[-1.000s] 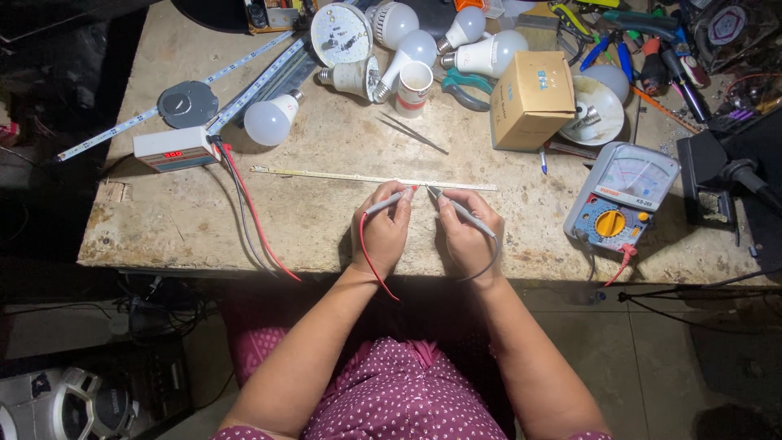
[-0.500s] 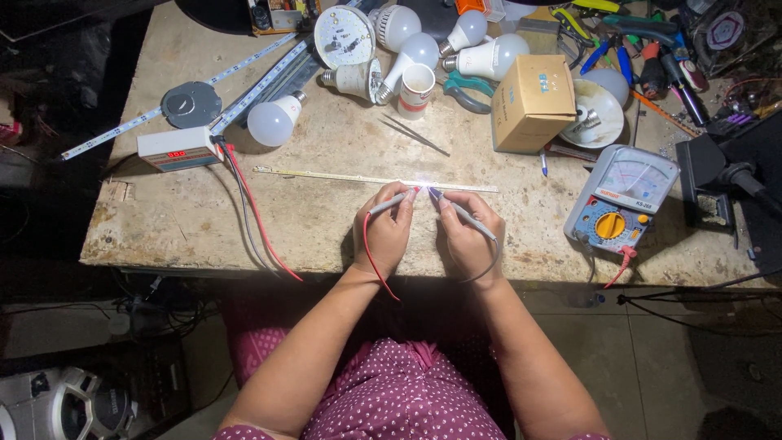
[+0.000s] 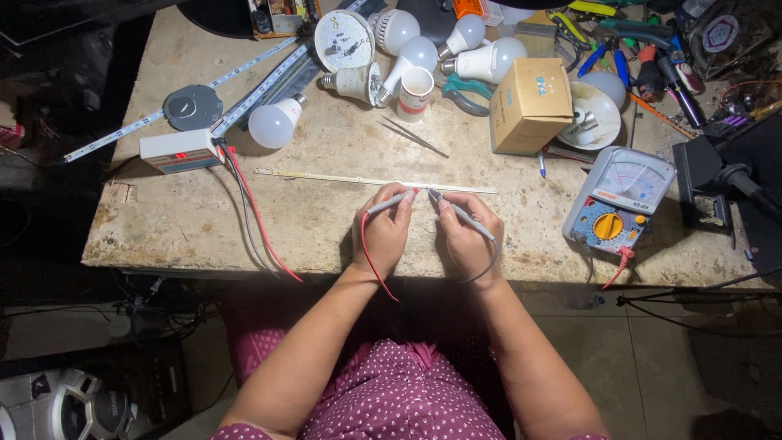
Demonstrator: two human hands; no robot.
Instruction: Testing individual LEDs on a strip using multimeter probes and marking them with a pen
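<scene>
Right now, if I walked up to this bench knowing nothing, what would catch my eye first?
Probably the two hands at the near edge: the left hand and right hand each hold a thin probe, tips meeting on a long narrow strip lying across the worn table. To the right sits an analog meter with a yellow dial. Behind them, white bulbs and a cardboard box crowd the far edge.

Multimeter [image 3: 619, 208] lies right of LED strip [image 3: 326, 177].

Bare worktop [image 3: 195, 224] lies open left of the left hand [image 3: 384, 235], crossed only by red and black leads [image 3: 248, 212]. The analogue multimeter [image 3: 619, 204] blocks the right; bulbs [image 3: 273, 122] and a cardboard box [image 3: 531, 104] crowd the far edge.
</scene>
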